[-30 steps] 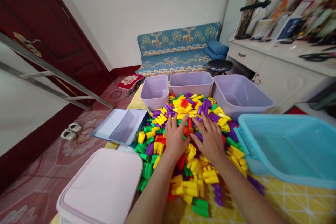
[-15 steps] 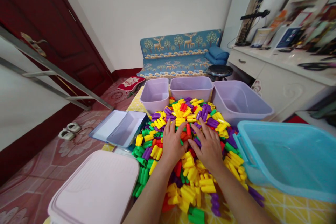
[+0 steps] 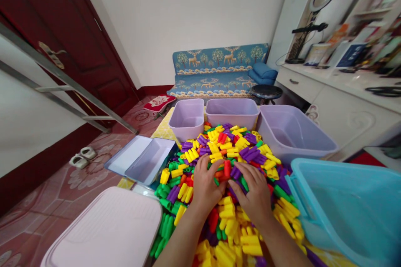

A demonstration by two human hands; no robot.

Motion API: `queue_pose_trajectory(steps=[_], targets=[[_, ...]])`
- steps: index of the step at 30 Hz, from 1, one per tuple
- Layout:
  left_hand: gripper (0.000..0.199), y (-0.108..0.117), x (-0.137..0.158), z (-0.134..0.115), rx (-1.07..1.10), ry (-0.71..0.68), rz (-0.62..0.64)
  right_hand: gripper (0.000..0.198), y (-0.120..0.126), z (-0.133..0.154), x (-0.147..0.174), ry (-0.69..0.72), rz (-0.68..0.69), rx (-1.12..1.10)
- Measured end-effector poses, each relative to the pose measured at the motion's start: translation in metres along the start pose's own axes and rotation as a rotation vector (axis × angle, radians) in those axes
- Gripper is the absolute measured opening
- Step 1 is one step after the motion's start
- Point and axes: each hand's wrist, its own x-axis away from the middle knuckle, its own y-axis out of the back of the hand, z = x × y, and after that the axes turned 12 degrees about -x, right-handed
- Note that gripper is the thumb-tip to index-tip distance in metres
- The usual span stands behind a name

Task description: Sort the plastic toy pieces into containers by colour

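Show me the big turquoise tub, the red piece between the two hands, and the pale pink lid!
Turquoise tub [image 3: 357, 206]: head view, on its bare inside.
Red piece [image 3: 227, 168]: head view, on its middle.
Pale pink lid [image 3: 106, 229]: head view, on its flat top.

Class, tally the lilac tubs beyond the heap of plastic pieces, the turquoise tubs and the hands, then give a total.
Lilac tubs: 3
Turquoise tub: 1
Hands: 2
Total: 6
Plastic pieces: too overlapped to count
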Motion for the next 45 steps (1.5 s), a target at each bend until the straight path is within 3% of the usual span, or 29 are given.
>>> queue_pose_trajectory(steps=[8,13,16,21,28,32,35,39,45], targets=[[0.059,0.003,0.001,0.001,0.043,0.019,0.041,0.050,-0.002,0.009,0.000,-0.095,-0.116,-0.134],[0.061,0.003,0.002,0.001,0.045,0.047,0.043,0.037,0.019,0.016,0.000,-0.029,-0.178,-0.106],[0.064,0.002,0.003,0.000,0.035,0.045,0.043,0.023,0.037,0.014,-0.002,-0.078,-0.056,0.024],[0.065,0.001,0.003,-0.001,0.016,0.038,0.040,0.029,0.048,0.012,-0.009,-0.305,0.292,0.207],[0.065,0.001,0.003,-0.001,0.004,0.028,0.042,0.008,0.043,0.022,-0.012,-0.479,0.340,-0.156],[0.065,0.001,0.003,-0.001,0.007,0.027,0.035,0.021,0.045,0.025,-0.011,-0.640,0.396,-0.422],[0.064,0.001,0.003,-0.001,0.013,0.029,0.033,0.036,0.047,0.024,-0.010,-0.555,0.441,-0.507],[0.064,0.002,0.003,-0.001,0.026,0.035,0.030,0.052,0.047,0.022,-0.008,-0.379,0.507,-0.350],[0.045,0.004,0.004,-0.002,0.044,0.013,0.003,0.051,0.043,0.024,-0.003,-0.349,0.532,-0.221]])
